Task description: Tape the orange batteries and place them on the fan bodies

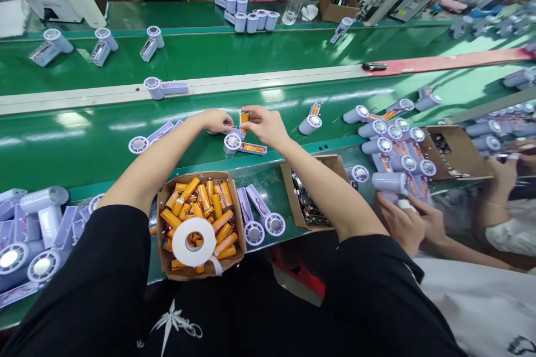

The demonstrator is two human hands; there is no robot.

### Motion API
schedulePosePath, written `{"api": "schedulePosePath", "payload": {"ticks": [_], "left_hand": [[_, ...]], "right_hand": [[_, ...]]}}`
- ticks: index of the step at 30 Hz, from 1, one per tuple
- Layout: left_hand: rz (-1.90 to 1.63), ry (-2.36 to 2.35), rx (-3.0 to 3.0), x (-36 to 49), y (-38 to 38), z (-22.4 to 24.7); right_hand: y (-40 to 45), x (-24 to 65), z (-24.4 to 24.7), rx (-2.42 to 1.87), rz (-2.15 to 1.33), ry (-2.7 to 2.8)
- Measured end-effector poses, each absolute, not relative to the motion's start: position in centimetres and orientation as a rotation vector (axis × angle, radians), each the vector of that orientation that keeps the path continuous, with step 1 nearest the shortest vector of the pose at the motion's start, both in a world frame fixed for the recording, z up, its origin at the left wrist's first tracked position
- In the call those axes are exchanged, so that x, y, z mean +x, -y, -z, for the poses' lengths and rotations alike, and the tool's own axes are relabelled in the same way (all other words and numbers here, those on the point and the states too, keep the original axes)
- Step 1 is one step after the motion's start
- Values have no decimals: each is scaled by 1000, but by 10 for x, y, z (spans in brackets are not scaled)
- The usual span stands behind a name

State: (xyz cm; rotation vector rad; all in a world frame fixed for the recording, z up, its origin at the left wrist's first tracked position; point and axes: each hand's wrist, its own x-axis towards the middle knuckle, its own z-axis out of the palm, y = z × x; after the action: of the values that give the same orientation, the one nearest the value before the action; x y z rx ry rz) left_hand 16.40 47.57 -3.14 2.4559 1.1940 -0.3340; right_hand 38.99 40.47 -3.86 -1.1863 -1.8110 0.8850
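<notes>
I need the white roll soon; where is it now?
In the head view, low and left of centre, the white roll lies on the orange cylinders, toward the near side of their cardboard box.

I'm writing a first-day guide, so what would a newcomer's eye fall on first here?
Probably the cardboard box close to the person's body, heaped with orange cylinders, with a white roll lying on top. Next might come the green surface stretching across the view, dotted with lavender parts that crowd together at the right. Near the centre, the right hand holds an upright orange cylinder.
</notes>
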Motion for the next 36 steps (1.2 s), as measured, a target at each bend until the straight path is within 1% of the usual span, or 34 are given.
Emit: {"api": "schedulePosePath", "payload": {"ticks": [5,9,12,15,20,23,25,28,29,30,32,33,36], "left_hand": [[218,-1308,2476,165,-474,42],[128,-1392,2437,170,-469,46],[74,-1471,2382,177,-468,48],[32,-1520,2336,182,-465,50],[6,-1560,2288,193,-466,53],[1,-1581,2271,203,-466,44],[-23,-1628,2261,200,-454,30],[-259,-1573,2393,165,-393,-2],[-373,-1425,2499,145,-360,-13],[-394,-1189,2583,123,-323,-24],[-257,-744,2641,76,-243,-37],[-207,-689,2665,56,-206,-40],[-202,-816,2801,18,-126,-31]], "right_hand": [[-414,379,49,-1366,-735,2062],[-412,381,40,-1522,-476,2458],[-413,381,33,-1559,-282,2759],[-417,376,30,-1562,-149,2927],[-434,362,32,-1417,-125,3106],[-443,364,22,-1375,-256,3128],[-434,373,7,-1344,-349,2980],[-377,400,-24,-1282,-395,2531],[-346,411,-33,-1262,-424,2410],[-311,421,-41,-1240,-489,2344],[-235,433,-48,-1172,-653,2302],[-199,434,-47,-1144,-743,2297],[-117,406,-33,-1177,-952,2197]]}}
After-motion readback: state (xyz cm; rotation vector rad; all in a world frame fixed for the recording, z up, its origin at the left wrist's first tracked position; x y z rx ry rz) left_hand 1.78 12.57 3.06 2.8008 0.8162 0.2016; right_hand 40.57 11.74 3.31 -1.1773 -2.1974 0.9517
